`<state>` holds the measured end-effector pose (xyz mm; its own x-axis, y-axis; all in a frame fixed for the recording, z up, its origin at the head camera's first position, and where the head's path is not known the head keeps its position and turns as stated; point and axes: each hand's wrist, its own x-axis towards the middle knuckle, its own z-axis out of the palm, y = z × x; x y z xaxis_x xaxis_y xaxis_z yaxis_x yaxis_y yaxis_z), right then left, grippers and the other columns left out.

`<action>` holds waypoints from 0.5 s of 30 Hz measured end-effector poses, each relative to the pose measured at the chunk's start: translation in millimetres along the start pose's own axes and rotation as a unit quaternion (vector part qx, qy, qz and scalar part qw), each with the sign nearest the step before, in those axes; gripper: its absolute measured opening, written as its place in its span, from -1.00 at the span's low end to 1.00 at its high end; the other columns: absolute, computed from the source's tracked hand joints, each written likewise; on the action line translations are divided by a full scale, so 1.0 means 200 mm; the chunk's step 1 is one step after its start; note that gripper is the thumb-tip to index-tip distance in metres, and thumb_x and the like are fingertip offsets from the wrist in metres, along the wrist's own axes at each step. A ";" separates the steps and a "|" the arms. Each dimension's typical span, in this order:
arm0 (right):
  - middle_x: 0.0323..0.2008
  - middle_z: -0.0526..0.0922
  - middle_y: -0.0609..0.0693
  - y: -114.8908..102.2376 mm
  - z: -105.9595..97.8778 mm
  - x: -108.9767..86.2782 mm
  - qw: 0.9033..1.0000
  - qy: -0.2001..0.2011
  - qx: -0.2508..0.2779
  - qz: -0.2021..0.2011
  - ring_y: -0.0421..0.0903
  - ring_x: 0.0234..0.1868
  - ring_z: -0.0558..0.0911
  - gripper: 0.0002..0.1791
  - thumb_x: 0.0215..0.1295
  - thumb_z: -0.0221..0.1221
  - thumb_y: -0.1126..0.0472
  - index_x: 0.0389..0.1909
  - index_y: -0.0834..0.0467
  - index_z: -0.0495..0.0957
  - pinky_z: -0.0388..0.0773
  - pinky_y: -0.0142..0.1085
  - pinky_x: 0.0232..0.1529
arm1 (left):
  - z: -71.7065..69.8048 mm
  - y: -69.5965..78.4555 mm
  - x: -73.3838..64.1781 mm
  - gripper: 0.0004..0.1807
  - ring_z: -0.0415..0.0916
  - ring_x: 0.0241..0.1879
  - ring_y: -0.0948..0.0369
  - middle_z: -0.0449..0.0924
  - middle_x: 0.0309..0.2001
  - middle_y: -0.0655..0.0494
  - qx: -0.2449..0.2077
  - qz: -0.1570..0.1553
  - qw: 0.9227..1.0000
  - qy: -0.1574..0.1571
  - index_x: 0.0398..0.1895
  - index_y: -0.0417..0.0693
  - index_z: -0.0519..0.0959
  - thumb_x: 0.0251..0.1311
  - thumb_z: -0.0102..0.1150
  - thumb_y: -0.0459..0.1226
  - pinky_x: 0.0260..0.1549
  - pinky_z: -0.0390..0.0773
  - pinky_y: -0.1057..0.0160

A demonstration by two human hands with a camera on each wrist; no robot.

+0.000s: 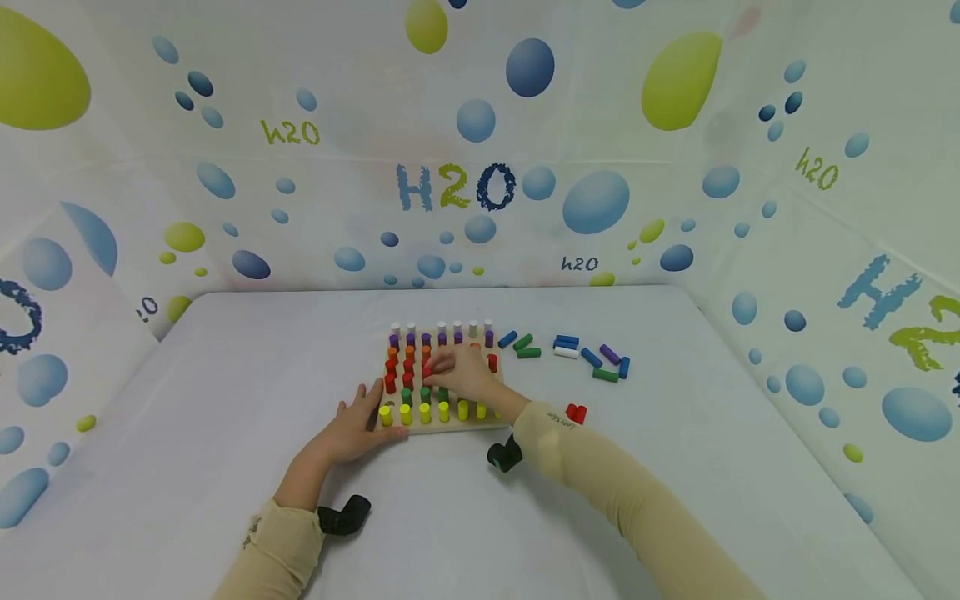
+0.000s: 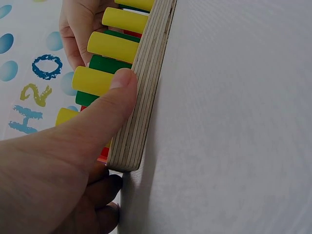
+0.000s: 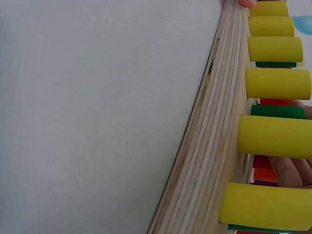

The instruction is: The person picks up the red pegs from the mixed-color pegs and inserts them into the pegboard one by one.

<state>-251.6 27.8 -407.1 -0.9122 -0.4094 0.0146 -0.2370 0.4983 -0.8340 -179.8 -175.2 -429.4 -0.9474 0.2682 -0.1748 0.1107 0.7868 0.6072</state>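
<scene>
A wooden pegboard (image 1: 442, 427) holds rows of short coloured pegs: white at the back, then purple, orange, red and green, with yellow pegs (image 2: 112, 46) along the front. My left hand (image 1: 348, 432) rests at its front left corner, the thumb lying straight along the front edge and the fingers by the left side. Over the middle rows, my right hand (image 1: 463, 371) pinches a red peg (image 1: 427, 369) between thumb and fingers. Its lower end is hidden. The right hand covers part of the red, orange and green rows.
Loose blue, green, purple and white pegs (image 1: 567, 352) lie on the white table (image 1: 420, 533) to the right of the board. Two red pegs (image 1: 576, 413) lie close to the right sleeve. A black wrist camera (image 1: 347, 515) sits on the left wrist, another (image 1: 505, 454) on the right.
</scene>
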 end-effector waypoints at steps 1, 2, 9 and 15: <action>-0.30 0.68 -0.03 0.00 0.00 0.00 1.000 -0.001 -0.001 -0.002 -0.19 -0.26 0.64 -0.88 0.08 0.29 0.27 -0.34 0.16 0.58 0.55 -0.43 -0.21 | 0.00 0.00 0.00 0.14 -0.37 0.35 -0.23 -0.17 0.36 -0.37 0.001 -0.001 1.000 0.000 0.39 -0.33 -0.18 0.01 0.16 0.19 0.21 -0.38 -0.25; -0.30 0.67 -0.03 0.00 0.00 0.00 1.000 -0.002 -0.003 -0.004 -0.19 -0.26 0.64 -0.87 0.08 0.29 0.27 -0.34 0.17 0.58 0.54 -0.43 -0.21 | 0.00 0.00 0.00 0.14 -0.37 0.35 -0.23 -0.17 0.36 -0.37 0.001 0.000 1.000 0.000 0.39 -0.34 -0.18 0.01 0.16 0.19 0.21 -0.38 -0.25; -0.31 0.68 -0.04 0.00 0.00 -0.01 1.000 -0.005 -0.014 -0.004 -0.20 -0.26 0.64 -0.87 0.08 0.29 0.25 -0.33 0.15 0.58 0.54 -0.43 -0.19 | 0.01 0.02 -0.02 0.14 -0.37 0.35 -0.23 -0.16 0.36 -0.37 0.004 -0.002 1.000 0.000 0.39 -0.34 -0.18 0.01 0.15 0.19 0.21 -0.37 -0.25; -0.30 0.68 -0.03 0.00 0.00 -0.03 1.000 -0.011 -0.021 -0.004 -0.21 -0.28 0.63 -0.87 0.08 0.29 0.26 -0.33 0.16 0.58 0.54 -0.44 -0.19 | 0.02 0.03 -0.03 0.14 -0.37 0.35 -0.22 -0.18 0.36 -0.37 0.000 -0.006 1.000 -0.003 0.40 -0.32 -0.19 0.01 0.15 0.19 0.21 -0.39 -0.24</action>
<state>-246.5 29.5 -406.4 -0.9033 -0.4289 0.0083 -0.2573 0.5262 -0.8105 -172.4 -170.4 -428.0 -0.9467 0.2622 -0.1871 0.0993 0.7902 0.6048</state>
